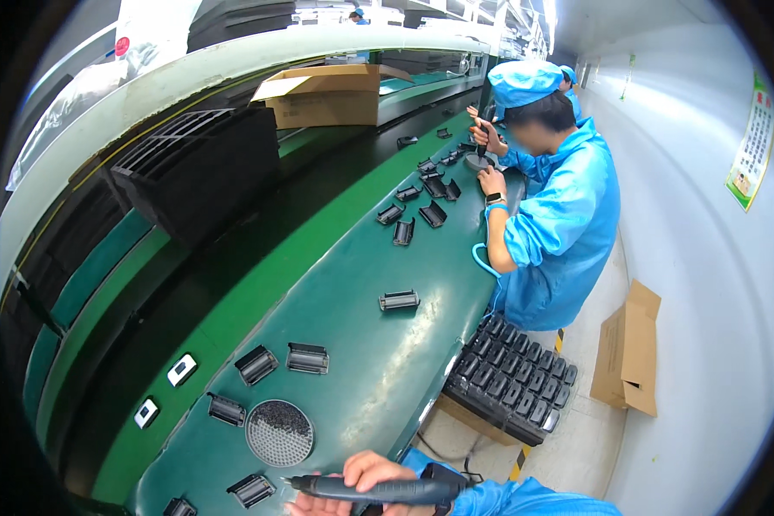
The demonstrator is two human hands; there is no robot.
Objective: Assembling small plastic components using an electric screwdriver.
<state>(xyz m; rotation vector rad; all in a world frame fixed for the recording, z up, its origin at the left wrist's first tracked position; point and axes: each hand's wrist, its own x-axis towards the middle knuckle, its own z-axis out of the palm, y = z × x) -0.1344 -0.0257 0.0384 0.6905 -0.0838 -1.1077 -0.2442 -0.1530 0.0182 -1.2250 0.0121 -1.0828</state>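
My right hand (375, 471) is wrapped round a dark electric screwdriver (404, 491); its slim bit points left over the table's edge. Below the driver, my left hand (316, 506) shows in part, fingers stretched out, cut off by the lower border. A small dark thing beside those fingers is mostly hidden. Just beyond the bit lies a round grey dish (271, 454) of tiny dark pieces. Black plastic housings surround it: one housing (251, 490) close to the bit, another housing (227, 409) left of the dish, and two more farther off.
A co-worker in blue (559, 224) holds a driver at the far end of the green table (353, 344), near several black housings (433, 214). Right of the table stands a tray of black parts (516, 378). Two white pieces (181, 370) rest on the green belt; cartons (327, 99) stand around.
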